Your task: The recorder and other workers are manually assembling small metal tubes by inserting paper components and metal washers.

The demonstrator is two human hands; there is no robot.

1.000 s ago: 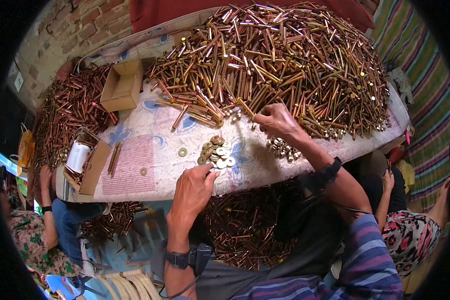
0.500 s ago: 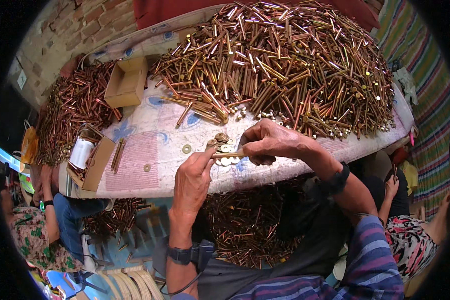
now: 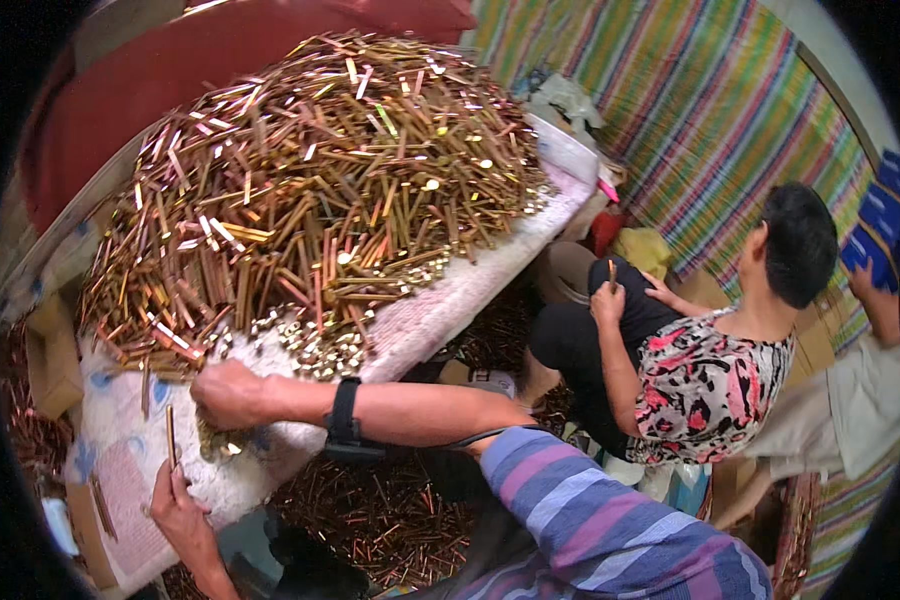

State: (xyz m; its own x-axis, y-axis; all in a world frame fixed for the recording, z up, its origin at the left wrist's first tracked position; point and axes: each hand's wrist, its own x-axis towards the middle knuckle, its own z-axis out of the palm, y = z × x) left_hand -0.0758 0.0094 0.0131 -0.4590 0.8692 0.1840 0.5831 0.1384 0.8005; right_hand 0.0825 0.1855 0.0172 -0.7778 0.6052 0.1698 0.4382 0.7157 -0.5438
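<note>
My left hand pinches a long brass-coloured bolt, which stands nearly upright above the fingers. To the right of it, my right hand is curled over a small heap of washers on the cloth-covered table. Its fingertips are hidden, so anything in them does not show. Just behind that hand rises a large heap of similar bolts, with small shiny nuts along its near edge. Another bolt lies on the cloth behind my left hand.
A cardboard box stands at the table's left, and a few bolts lie near the lower-left edge. More bolts are piled below the table. On the right sits a co-worker holding a bolt; another person's arm shows beyond.
The view has swung to the right, bringing the co-worker fully in. My hands have moved apart; the bolt stays in my left hand, turned from level to upright, and my right hand is over the washers.
</note>
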